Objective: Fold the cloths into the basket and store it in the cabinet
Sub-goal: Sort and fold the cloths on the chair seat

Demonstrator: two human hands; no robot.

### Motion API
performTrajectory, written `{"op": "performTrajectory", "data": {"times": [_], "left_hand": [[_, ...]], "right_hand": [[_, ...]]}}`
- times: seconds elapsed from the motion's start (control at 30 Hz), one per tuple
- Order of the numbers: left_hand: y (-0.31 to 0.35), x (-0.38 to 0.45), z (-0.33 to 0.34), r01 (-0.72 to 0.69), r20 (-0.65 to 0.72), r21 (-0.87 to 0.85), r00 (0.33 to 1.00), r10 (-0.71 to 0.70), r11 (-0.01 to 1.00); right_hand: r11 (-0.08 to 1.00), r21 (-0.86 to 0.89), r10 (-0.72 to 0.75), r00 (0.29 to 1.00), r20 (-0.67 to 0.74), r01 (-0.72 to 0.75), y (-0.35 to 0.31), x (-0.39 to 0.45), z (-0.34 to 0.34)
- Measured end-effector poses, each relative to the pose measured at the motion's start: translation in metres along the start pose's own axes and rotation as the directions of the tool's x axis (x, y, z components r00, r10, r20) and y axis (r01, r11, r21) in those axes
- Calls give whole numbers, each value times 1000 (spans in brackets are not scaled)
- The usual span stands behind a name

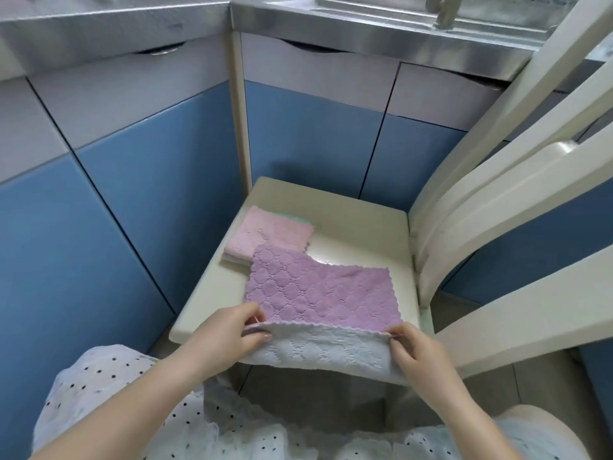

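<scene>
Purple cloth (318,290): flat on chair seat (361,234), near edge turned up, pale grey underside showing and hanging past seat's front edge. Left hand (238,330): pinching cloth's near-left corner between thumb and fingers. Right hand (418,350): pinching near-right corner likewise. Pink cloth (268,235): folded, at seat's far-left corner, partly under purple cloth's far edge; green edge of another cloth (295,216) peeking out beneath it. Chair back (497,200): cream slats, right of seat. Cabinet doors (139,180): blue and grey, shut, behind and left of chair. Steel desk (381,31) above, with sink. Dotted white garment (139,403) in foreground.
</scene>
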State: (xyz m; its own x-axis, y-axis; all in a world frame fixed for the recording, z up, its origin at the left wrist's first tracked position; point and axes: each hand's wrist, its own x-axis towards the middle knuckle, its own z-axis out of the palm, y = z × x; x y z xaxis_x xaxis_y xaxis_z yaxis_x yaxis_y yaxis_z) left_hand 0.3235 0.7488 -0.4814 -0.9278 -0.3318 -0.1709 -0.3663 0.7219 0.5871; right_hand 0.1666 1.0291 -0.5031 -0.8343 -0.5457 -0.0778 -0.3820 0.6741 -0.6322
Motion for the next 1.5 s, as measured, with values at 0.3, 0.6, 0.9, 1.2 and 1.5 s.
{"op": "performTrajectory", "data": {"times": [0.3,0.6,0.9,1.2,1.5], "left_hand": [[4,67,-18,12,-291,-333,950,-115,943],[-8,113,-14,136,-309,-282,924,-224,950],[-2,117,-10,151,-483,-71,860,-166,986],[44,105,68,-160,-81,598,963,258,785],[-10,110,56,69,-223,596,971,83,800]], "right_hand": [[989,146,49,962,-269,-10,-22,75,-14],[988,75,145,966,-213,-132,-10,125,0],[989,-74,102,959,-266,-126,-20,128,2],[904,-385,-170,983,72,184,-55,88,87],[856,-516,5,999,37,15,-13,91,63]]}}
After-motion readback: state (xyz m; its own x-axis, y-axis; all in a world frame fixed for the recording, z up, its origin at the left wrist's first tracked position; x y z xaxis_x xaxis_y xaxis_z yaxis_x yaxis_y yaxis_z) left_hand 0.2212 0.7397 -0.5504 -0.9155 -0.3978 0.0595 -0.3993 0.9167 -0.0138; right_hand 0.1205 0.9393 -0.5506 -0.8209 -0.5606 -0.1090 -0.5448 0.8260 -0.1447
